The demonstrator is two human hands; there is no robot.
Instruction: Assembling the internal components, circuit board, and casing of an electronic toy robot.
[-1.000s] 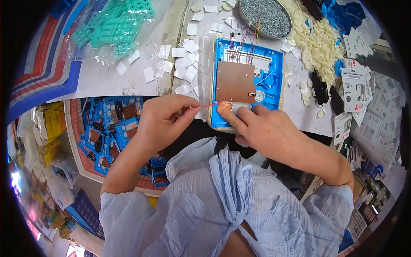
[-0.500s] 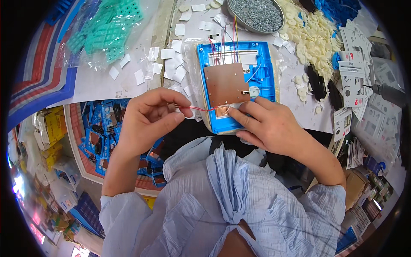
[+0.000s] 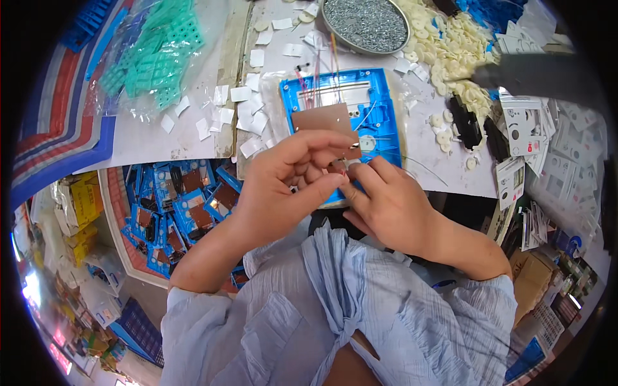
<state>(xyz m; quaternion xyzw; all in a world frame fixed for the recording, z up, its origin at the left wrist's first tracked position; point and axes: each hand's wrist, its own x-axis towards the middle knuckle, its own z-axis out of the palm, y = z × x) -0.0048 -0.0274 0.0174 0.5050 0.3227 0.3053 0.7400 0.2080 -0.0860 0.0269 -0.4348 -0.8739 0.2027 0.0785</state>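
Observation:
A blue plastic case [image 3: 390,116] lies open on the bench before me, a brown circuit board [image 3: 322,119] over its middle. Several thin coloured wires [image 3: 333,61] rise from the board's far edge. My left hand [image 3: 290,183] is pinched above the case's near end, with a bit of red wire [image 3: 344,174] showing at its fingertips. Right beside it, my right hand [image 3: 399,206] has its fingers bent together at the same spot. The fingers hide what lies between them and most of the case's near end.
A bowl of small screws [image 3: 367,26] stands behind the case. Cream plastic discs [image 3: 444,45], black parts [image 3: 465,122] and printed cards [image 3: 521,128] lie rightward, below a dark tool [image 3: 541,77]. Leftward are white paper pieces [image 3: 241,94], bagged green pads [image 3: 154,55] and a bin of blue cases [image 3: 132,257].
My left hand has moved right, bringing the red wire to my right hand's fingertips. My right fingers have drawn together. The dark tool at the right has swung inward and up in the picture.

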